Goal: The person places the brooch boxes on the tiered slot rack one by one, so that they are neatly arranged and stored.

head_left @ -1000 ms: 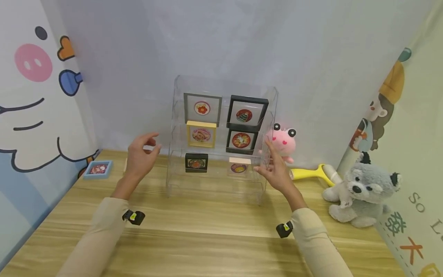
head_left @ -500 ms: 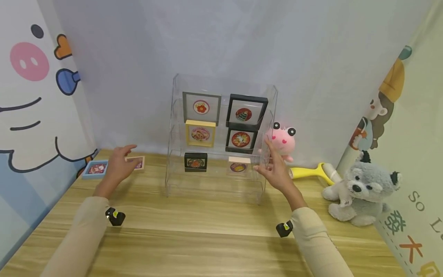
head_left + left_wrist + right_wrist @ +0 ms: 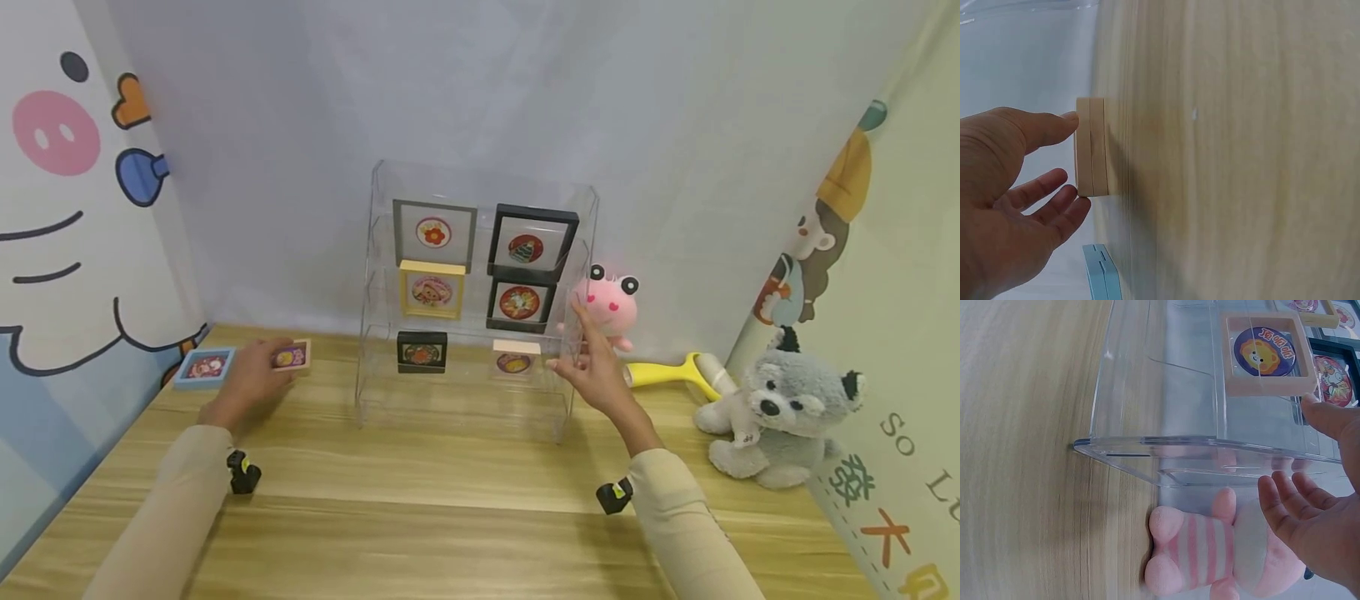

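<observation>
In the head view my left hand [image 3: 252,372] is at a small peach display frame [image 3: 291,357] with a purple and yellow badge, lying on the table's left. In the left wrist view the thumb meets one end of this frame [image 3: 1090,147] and the fingertips its opposite corner. A blue display frame [image 3: 205,367] lies beside that hand. My right hand [image 3: 596,371] is at the right side panel of a clear acrylic rack [image 3: 465,412]. Its thumb is on the inner side, near another peach frame [image 3: 1266,353], and its relaxed fingers touch the panel's outside.
The rack's tiers bear several framed badges, among them a grey frame [image 3: 435,233], a yellow frame [image 3: 432,290] and black frames [image 3: 532,242]. Behind the right hand sits a pink plush [image 3: 609,304]. A yellow-handled roller [image 3: 667,372] and a grey plush dog [image 3: 780,408] are further right.
My left hand has moved left and down from beside the rack to the peach frame on the table, its fingers coming to that frame's edges. The right hand has stayed at the rack's side.
</observation>
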A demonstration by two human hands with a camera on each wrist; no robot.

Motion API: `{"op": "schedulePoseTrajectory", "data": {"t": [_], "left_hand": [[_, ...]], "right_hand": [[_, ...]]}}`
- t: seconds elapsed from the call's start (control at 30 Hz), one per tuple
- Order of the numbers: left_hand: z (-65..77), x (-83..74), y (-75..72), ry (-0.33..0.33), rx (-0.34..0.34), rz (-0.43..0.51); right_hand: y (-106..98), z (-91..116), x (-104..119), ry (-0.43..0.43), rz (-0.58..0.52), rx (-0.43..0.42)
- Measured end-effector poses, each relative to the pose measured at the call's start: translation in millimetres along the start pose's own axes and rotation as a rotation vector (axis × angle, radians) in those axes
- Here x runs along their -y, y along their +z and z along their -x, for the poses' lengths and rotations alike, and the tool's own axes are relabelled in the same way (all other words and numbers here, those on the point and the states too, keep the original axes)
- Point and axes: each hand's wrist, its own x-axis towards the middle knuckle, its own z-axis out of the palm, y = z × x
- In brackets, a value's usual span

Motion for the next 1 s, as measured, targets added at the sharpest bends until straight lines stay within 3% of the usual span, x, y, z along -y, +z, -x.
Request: {"op": "schedulePoseTrajectory", "data": {"t": [0.5, 0.6, 0.73, 0.9, 1.0], "left_hand": [[1.3, -5.3, 0.9, 0.013, -0.004, 0.046], [-3.4, -4.8, -0.2, 0.036, -0.01, 0.001], [-9.6, -1.2, -0.3, 0.073, 0.03, -0.049], [-18.9, 5.1, 0.6, 0.099, 0.123, -0.006], [-24.1, 8.5, -0.3, 0.075, 0.175, 0.02]], "right_hand": [[-4.3, 1.0, -0.9, -0.004, 0.024, -0.013], [-3.9, 1.3, -1.2, 0.003, 0.022, -0.012], [-2.3, 1.6, -1.7, 0.01, 0.009, -0.003], [-0.6, 0.8, -2.3, 0.007, 0.001, -0.006], [-0.3, -0.2, -2.0, 0.008, -0.008, -0.003]]}}
